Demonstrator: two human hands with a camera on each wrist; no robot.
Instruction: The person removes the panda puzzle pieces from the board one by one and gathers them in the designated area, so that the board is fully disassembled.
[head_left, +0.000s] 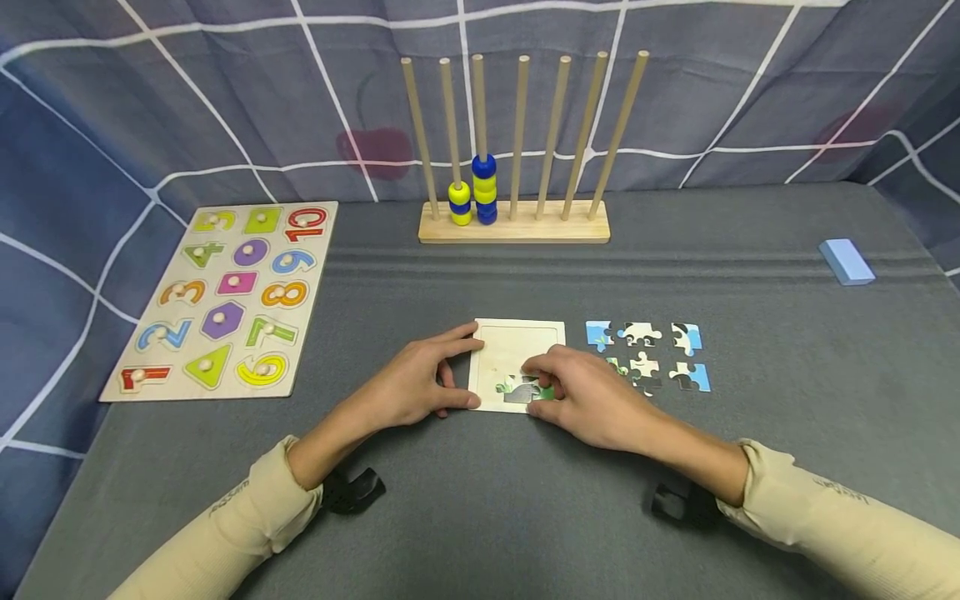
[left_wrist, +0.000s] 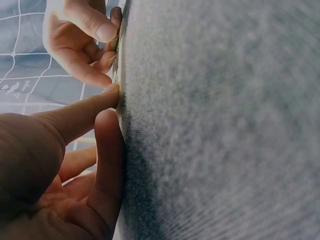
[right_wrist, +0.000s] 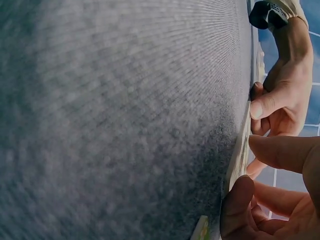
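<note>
A square, cream-coloured puzzle tray [head_left: 517, 346] lies flat on the table between the two hands. My left hand [head_left: 408, 379] holds the tray's left side, index finger at the far corner and thumb at the near one. Over the tray's near right part, my right hand [head_left: 596, 400] pinches a jigsaw piece [head_left: 546, 392] with thumb and bent fingers, which partly hide it. Beside that piece, grey, white and green picture [head_left: 517, 389] shows in the tray. Several loose jigsaw pieces [head_left: 640, 333] in blue, black and white lie right of the tray, some partly behind the right hand.
A wooden number and shape pegboard [head_left: 303, 367] lies at the left. At the back stands a bead rack [head_left: 517, 233] with upright rods, two carrying blue and yellow beads. A light-blue block [head_left: 847, 262] lies far right. Dark checked cloth [head_left: 300, 108] hangs behind the table.
</note>
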